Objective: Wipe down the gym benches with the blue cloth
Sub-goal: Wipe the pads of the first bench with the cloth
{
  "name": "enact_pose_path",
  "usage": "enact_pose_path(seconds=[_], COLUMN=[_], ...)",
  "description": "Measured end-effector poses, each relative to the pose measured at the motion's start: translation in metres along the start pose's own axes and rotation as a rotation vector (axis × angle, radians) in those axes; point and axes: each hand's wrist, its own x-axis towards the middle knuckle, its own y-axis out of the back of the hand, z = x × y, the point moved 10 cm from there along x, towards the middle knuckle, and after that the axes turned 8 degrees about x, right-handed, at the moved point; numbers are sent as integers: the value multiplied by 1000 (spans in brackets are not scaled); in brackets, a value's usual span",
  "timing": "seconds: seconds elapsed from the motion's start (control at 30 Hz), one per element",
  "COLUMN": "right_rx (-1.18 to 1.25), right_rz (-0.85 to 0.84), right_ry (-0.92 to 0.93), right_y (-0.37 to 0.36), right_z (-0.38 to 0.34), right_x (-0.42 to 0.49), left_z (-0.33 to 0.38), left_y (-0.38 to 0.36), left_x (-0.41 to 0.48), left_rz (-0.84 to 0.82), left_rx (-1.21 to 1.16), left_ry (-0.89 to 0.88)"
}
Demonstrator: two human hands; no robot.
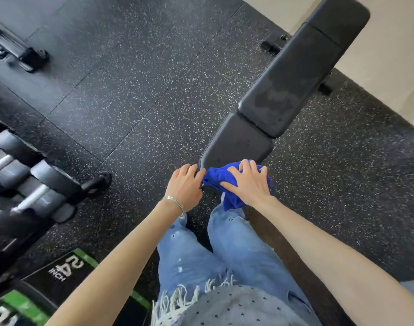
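Right hand (247, 182): fingers spread, pressing bunched blue cloth (214, 178) onto near end of bench (288, 76). Left hand (186, 184) just beside, fingers relaxed, touching bench edge. Bench long axis runs away from hands, toward upper right.

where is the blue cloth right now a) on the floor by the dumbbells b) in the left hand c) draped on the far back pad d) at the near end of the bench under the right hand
D: the right hand lies spread on the blue cloth at the near end of the bench.
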Motion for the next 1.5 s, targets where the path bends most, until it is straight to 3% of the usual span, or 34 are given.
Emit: enact_pose_path(seconds=[0.23, 0.57, 0.63, 0.77, 1.07, 1.2, 1.27, 1.5], right_rx=[32, 174, 181, 238, 314, 405, 396, 371], right_rz=[-56, 2, 85, 251, 225, 432, 483, 302], right_ry=[65, -105, -168, -251, -287, -666, -749, -480], right_y=[-35, -139, -158, -168, -143, -151, -160, -157], right_z=[27, 30, 25, 21, 73, 84, 67, 52], right_x=[54, 117, 110, 103, 183, 115, 80, 138], left_z=[8, -15, -24, -31, -30, -28, -31, -42], left_y=[-36, -127, -143, -163, -157, -154, -156, -174], left_x=[64, 138, 146, 160, 196, 203, 203, 194], left_rz=[-89, -171, -146, -130, -89, -123, -136, -196], left_rx=[-69, -45, -68, -112, -176, -159, -158, -171], left_ry=[127, 34, 28, -11, -92, -142, -162, -165])
